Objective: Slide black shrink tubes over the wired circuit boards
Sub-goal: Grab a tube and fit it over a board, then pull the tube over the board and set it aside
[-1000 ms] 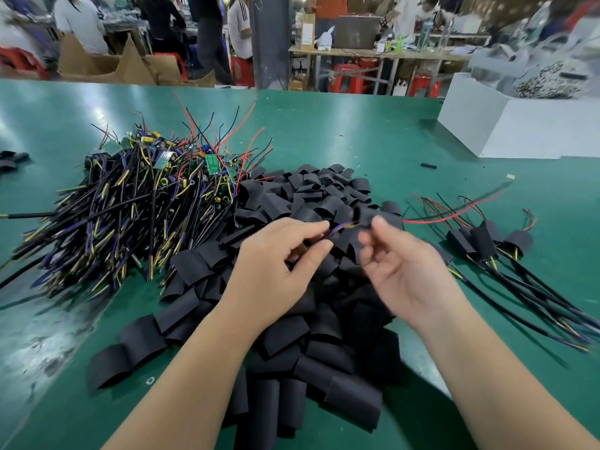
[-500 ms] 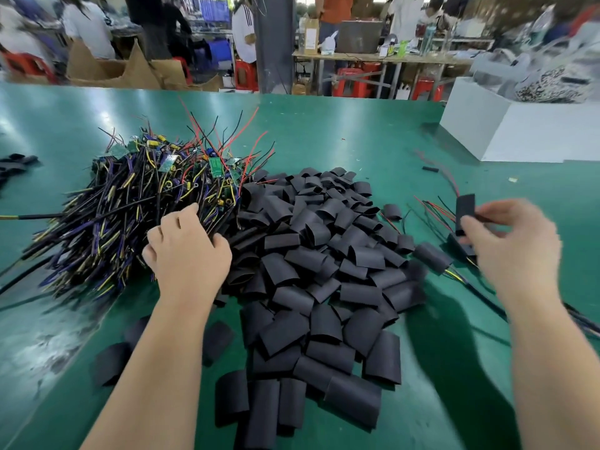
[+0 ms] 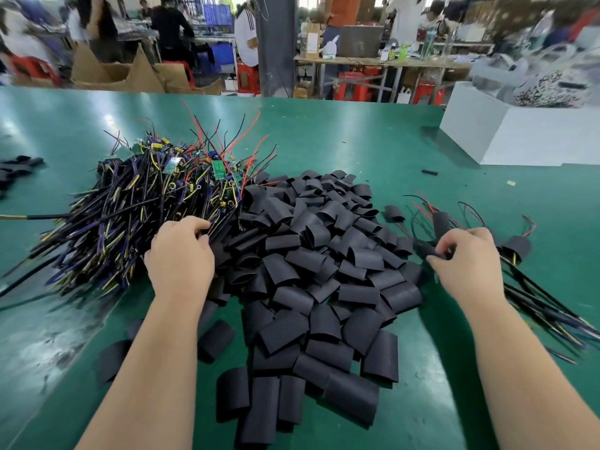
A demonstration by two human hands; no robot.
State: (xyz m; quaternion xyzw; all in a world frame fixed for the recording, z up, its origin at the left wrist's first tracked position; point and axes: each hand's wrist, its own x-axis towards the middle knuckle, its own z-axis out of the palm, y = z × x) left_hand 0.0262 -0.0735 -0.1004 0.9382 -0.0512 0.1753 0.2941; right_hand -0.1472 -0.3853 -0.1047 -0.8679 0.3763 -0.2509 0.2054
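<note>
Left hand [image 3: 180, 254] curls its grip round the wired circuit boards [image 3: 130, 209] left of the shrink tube heap [image 3: 311, 254], while right hand [image 3: 467, 261] pinches a tubed board [image 3: 429, 250] right of it; their tangle could drag neighbours along.

Two hands [image 3: 180, 259] [image 3: 467, 267], one box [image 3: 519, 138] (tubes [image 3: 311, 287], wired boards [image 3: 130, 216] uncountable).

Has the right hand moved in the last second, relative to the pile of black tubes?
Yes. The right hand went rightward: from above the middle of the tube pile to its right edge, beside the finished pieces.
</note>
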